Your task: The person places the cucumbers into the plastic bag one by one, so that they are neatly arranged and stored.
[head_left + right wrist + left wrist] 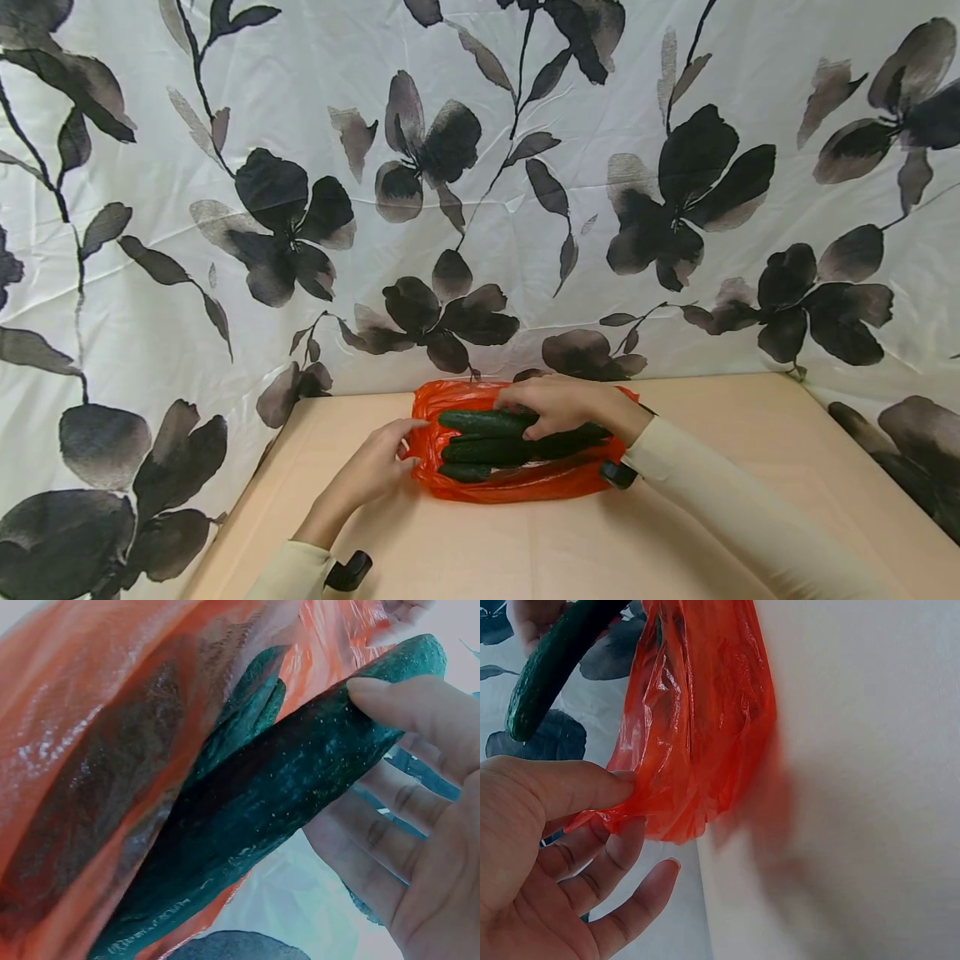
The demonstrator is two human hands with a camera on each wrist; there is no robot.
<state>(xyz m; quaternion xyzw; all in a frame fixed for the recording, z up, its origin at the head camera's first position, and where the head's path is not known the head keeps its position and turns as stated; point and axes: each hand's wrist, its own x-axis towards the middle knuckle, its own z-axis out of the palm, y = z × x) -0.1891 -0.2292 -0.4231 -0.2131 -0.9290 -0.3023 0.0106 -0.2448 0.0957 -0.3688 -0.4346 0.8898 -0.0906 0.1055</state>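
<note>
An orange-red plastic bag (pixel 510 493) lies on the table with its mouth spread, showing several dark green cucumbers (pixel 483 452) side by side. My left hand (pixel 378 467) is at the bag's left end; in the left wrist view its thumb and fingers pinch the gathered edge of the bag (pixel 697 735). From above, my right hand (pixel 558 402) reaches over the bag. It grips one cucumber (pixel 262 787) near its end, thumb on one side and fingers on the other. The far end of that cucumber is still inside the bag's opening. Bag film covers other cucumbers in the right wrist view.
The bag rests near the back edge of a pale tan table (pixel 480 550). Behind it hangs a white cloth (pixel 540 250) printed with dark flowers. Dark wrist cameras (pixel 348 572) sit at both cuffs.
</note>
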